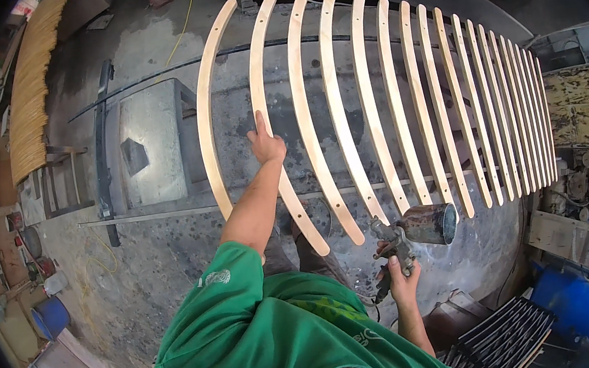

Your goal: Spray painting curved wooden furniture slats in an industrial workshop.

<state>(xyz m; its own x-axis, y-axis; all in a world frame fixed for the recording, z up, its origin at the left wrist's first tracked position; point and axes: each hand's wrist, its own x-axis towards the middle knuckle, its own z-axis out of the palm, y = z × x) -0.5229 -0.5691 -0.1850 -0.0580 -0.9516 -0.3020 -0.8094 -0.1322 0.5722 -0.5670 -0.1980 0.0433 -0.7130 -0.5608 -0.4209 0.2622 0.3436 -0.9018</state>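
Pale, curved wooden slats stand side by side in a long row, each with small holes near its ends. My left hand (266, 145) rests on the second slat (257, 65) from the left, index finger stretched along its face and the other fingers partly bent. Left of it is the first slat (206, 114), its lower end hidden by my forearm. In my right hand (403, 284) is a metal spray gun (396, 246), its stained cup (431, 225) toward the right, near the slats' lower ends. The trigger fingers are mostly hidden.
Thin rails (167, 214) run crosswise beneath the slats. A grey metal panel (151, 138) and a dark bar (104, 162) lie to the left. Blue drums (52, 318) stand at both sides; dark slats (504, 331) are stacked at lower right, below a machine (577, 224).
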